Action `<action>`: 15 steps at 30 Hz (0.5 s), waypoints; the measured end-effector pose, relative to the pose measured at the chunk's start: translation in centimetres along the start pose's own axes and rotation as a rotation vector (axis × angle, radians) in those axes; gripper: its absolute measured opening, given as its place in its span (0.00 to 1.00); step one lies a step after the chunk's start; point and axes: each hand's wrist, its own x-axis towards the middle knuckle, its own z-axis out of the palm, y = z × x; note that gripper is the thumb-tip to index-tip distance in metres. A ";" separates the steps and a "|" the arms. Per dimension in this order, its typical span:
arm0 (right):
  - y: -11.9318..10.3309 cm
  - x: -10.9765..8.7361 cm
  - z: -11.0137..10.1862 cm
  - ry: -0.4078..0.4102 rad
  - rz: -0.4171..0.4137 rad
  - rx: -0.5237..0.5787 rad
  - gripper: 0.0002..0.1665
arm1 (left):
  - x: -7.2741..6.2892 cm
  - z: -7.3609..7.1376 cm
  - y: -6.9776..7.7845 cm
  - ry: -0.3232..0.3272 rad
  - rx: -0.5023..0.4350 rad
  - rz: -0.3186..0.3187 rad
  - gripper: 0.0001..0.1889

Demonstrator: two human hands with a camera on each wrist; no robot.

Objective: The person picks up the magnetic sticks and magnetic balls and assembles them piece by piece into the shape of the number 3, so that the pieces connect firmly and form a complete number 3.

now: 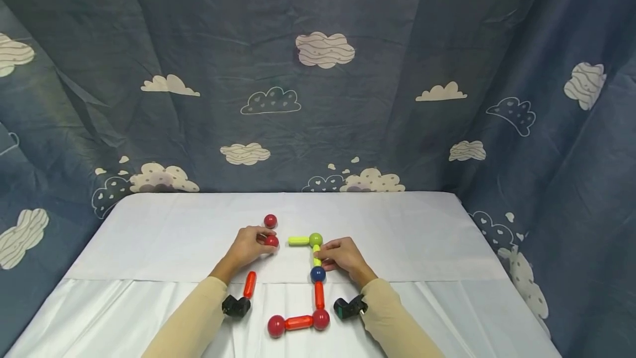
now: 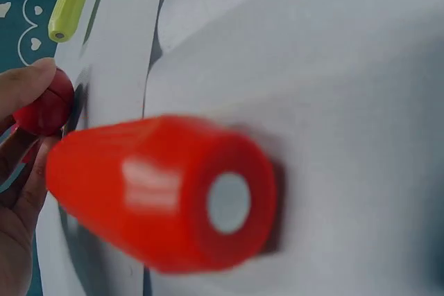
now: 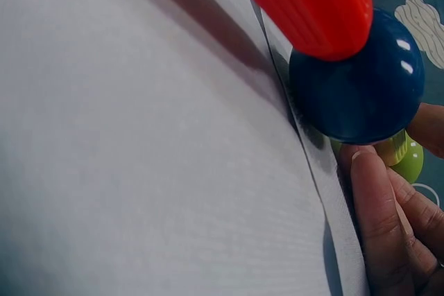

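Note:
My left hand (image 1: 250,245) pinches a red ball (image 1: 271,241) between thumb and fingers, plainly seen in the left wrist view too. Just beyond it lies another red ball (image 1: 270,221). With its thumb and fingers my right hand (image 1: 344,257) pinches a yellow-green rod (image 1: 317,259), which stands between a green ball (image 1: 315,240) and a blue ball (image 1: 318,274). A second yellow-green rod (image 1: 298,241) points left from the green ball. Below the blue ball, a red rod (image 1: 319,295) runs to a red ball (image 1: 321,319).
Another red rod (image 1: 299,322) links that corner ball to a red ball (image 1: 276,326) at the left. A loose red rod (image 2: 139,192) with a metal disc in its end lies near my left wrist. White cloth (image 1: 422,225) covers the table, before a cloud-patterned curtain (image 1: 358,115).

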 end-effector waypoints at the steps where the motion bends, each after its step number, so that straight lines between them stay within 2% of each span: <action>1: -0.1 0.0 0.0 -0.001 -0.004 0.006 0.16 | 0.1 0.0 0.1 0.001 -0.002 -0.003 0.19; 7: 0.0 0.1 -0.1 -0.024 -0.038 0.043 0.15 | 0.6 0.3 0.5 -0.003 0.004 -0.048 0.20; 15: 0.2 0.1 -0.1 -0.014 -0.037 0.025 0.15 | 0.9 1.1 1.3 -0.031 -0.014 -0.038 0.20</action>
